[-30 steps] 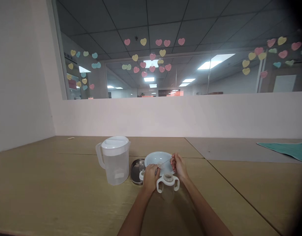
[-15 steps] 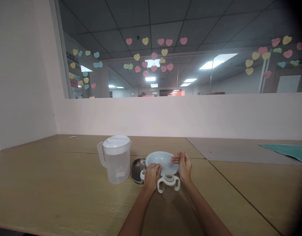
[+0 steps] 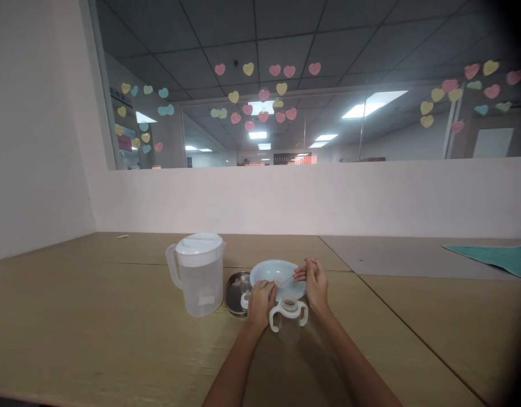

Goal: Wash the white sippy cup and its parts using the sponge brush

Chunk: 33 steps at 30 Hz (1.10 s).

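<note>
Over the near left part of a pale blue bowl (image 3: 271, 270), my left hand (image 3: 260, 303) is closed on something small that I cannot make out. My right hand (image 3: 316, 285), at the bowl's right side, pinches a thin stick, whose far end points down and left into the bowl. In front of the bowl stands a clear bottle (image 3: 289, 328) with a white two-handled collar and an uncovered mouth, between my forearms. Left of my left hand, a steel tray (image 3: 233, 308) holds a white-collared piece (image 3: 245, 301), partly hidden by the hand.
A clear pitcher (image 3: 202, 285) with a white lid stands left of the tray. A teal cloth (image 3: 498, 260) lies at the far right on a grey part of the wooden table (image 3: 116, 316). A low wall and a window with heart-shaped notes rise behind.
The whole view has shifted slightly. My right hand has tilted a little, and the stick stays in it over the bowl. My left hand keeps nearly the same pose.
</note>
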Each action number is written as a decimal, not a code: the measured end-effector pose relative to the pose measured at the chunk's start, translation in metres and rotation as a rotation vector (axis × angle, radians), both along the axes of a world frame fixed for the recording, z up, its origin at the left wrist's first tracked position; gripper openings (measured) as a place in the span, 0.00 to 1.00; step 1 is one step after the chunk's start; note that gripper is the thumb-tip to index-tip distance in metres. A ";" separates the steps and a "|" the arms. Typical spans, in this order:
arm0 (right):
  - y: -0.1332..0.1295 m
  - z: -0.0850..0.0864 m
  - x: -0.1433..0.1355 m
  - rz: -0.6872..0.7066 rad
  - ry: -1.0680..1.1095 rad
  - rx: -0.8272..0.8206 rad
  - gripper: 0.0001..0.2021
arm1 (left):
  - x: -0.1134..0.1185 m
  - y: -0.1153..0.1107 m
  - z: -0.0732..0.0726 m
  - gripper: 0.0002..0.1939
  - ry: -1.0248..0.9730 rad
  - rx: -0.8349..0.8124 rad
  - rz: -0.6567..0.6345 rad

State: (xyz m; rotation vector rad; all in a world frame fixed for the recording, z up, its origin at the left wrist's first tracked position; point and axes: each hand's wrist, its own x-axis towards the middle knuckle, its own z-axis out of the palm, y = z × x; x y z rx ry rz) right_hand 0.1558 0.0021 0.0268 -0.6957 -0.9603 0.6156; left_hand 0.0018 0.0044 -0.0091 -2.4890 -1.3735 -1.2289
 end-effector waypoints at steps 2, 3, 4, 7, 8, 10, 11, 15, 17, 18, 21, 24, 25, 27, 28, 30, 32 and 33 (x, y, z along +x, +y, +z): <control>0.000 0.001 0.003 -0.030 0.012 0.010 0.17 | 0.000 0.001 0.000 0.15 -0.001 0.002 0.004; 0.000 0.001 0.004 -0.049 0.022 0.017 0.17 | 0.000 0.001 0.000 0.15 -0.002 0.003 0.005; -0.001 0.001 0.004 -0.066 0.032 0.024 0.17 | 0.000 0.002 -0.001 0.15 -0.002 0.003 0.005; -0.002 0.001 0.003 -0.085 0.031 0.034 0.17 | 0.000 0.003 -0.001 0.15 -0.001 0.004 -0.001; -0.002 0.001 0.003 -0.077 0.020 0.034 0.17 | -0.001 0.003 -0.001 0.15 -0.003 0.004 -0.001; -0.002 0.001 0.003 -0.063 0.013 0.032 0.17 | -0.001 0.002 -0.001 0.16 -0.008 0.000 0.005; -0.002 0.001 0.003 -0.058 0.020 0.034 0.16 | -0.001 0.002 -0.001 0.16 -0.011 -0.002 0.009; 0.001 0.001 0.006 0.010 0.040 0.024 0.17 | 0.000 0.000 0.000 0.16 -0.033 -0.011 -0.007; 0.004 -0.001 0.005 0.093 -0.001 -0.009 0.18 | 0.000 -0.001 0.001 0.16 -0.060 -0.014 -0.024; 0.005 -0.002 0.005 0.139 -0.029 -0.030 0.18 | -0.001 -0.001 0.001 0.16 -0.071 -0.016 -0.028; 0.010 -0.007 0.003 0.258 -0.101 -0.078 0.20 | -0.001 -0.002 0.002 0.16 -0.078 -0.028 -0.019; 0.012 -0.009 0.004 0.282 -0.116 -0.084 0.20 | 0.000 -0.002 0.002 0.15 -0.062 -0.029 -0.003; 0.013 -0.009 0.005 0.262 -0.099 -0.081 0.20 | 0.000 -0.002 0.002 0.15 -0.055 -0.026 0.003; 0.013 -0.008 0.007 0.204 -0.042 -0.073 0.21 | 0.000 -0.001 0.002 0.16 -0.044 -0.017 0.011; 0.013 -0.007 0.008 0.183 -0.012 -0.070 0.21 | 0.000 -0.001 0.001 0.16 -0.039 -0.015 0.012; 0.013 -0.006 0.008 0.177 0.020 -0.074 0.21 | 0.000 0.000 0.001 0.16 -0.031 -0.017 0.008; 0.012 -0.005 0.007 0.201 0.016 -0.089 0.21 | 0.000 0.000 0.001 0.16 -0.024 -0.023 0.004; 0.012 -0.004 0.006 0.213 0.009 -0.094 0.21 | 0.000 0.001 0.001 0.17 -0.020 -0.025 0.003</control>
